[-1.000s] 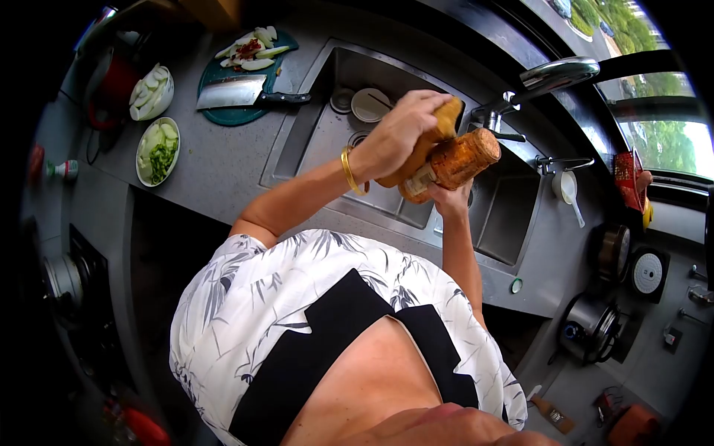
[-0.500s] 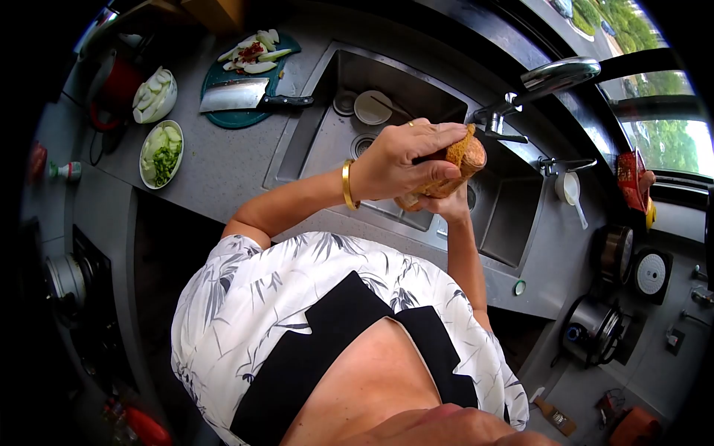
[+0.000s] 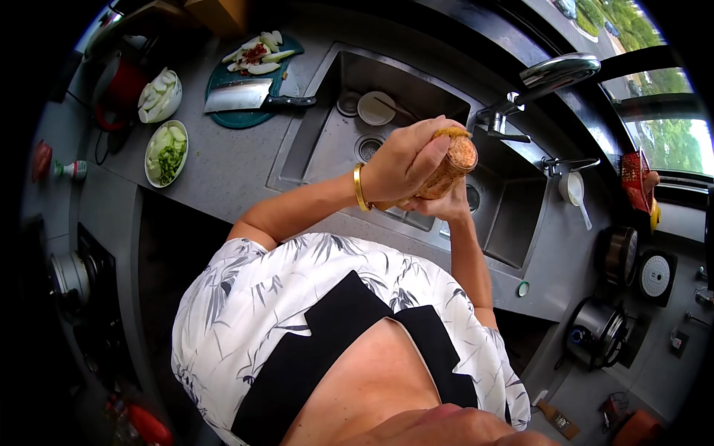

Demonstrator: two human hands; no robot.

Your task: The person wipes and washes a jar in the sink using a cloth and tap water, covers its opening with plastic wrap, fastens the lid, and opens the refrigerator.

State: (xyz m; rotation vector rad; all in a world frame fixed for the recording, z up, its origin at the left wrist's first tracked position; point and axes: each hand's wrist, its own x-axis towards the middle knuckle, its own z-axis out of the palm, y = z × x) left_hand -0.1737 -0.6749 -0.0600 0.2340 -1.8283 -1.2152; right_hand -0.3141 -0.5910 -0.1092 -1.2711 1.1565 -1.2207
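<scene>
Orange-brown jar (image 3: 462,155) is held tilted above the sink (image 3: 513,223), its round end turned up toward the viewer. The left hand (image 3: 407,160) curls snugly around its side, thumb along the near face and a yellow pad (image 3: 452,132) pressed between; the right hand (image 3: 449,205) grips it lower down, that hand's exact finger spread too hidden to tell.

White top (image 3: 216,334) | grey leaf print (image 3: 223,286) | black lapels (image 3: 297,372) | short sleeves (image 3: 239,253) | plain gold bangle (image 3: 359,186), left wrist (image 3: 370,181)
</scene>
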